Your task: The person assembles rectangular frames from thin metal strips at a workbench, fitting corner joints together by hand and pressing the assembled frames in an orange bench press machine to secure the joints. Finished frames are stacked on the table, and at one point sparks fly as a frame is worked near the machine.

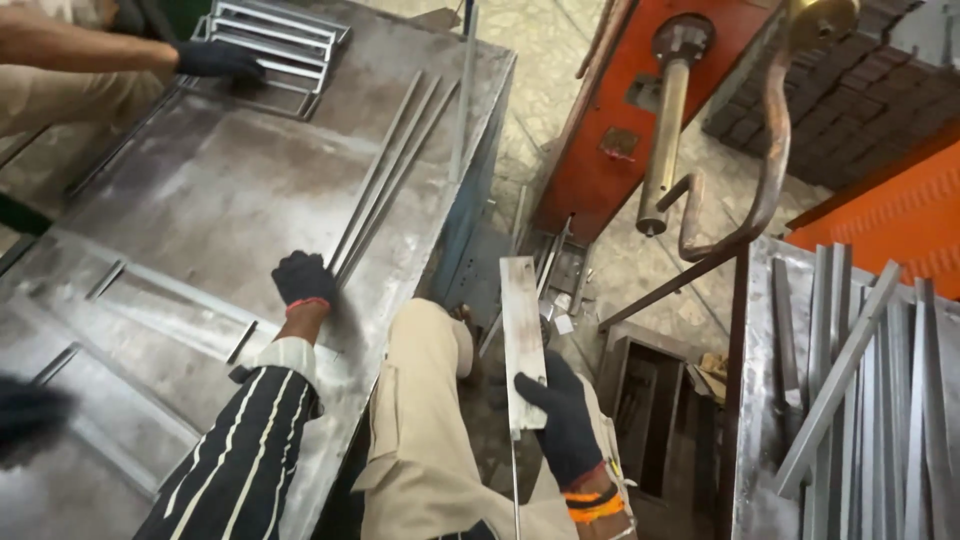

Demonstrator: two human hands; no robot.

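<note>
- My right hand [562,418] is gripping a flat metal strip [523,335] by its lower end, pointing it toward twelve o'clock at the spot welder [665,130].
- My left hand [303,281] is resting closed-fingered on thin rods [385,180] at ten o'clock on the counter [200,200], steadying them.

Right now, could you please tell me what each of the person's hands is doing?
Left hand: closed on the ends of the thin rods on the table.
Right hand: closed, holding a flat metal strip.
</note>
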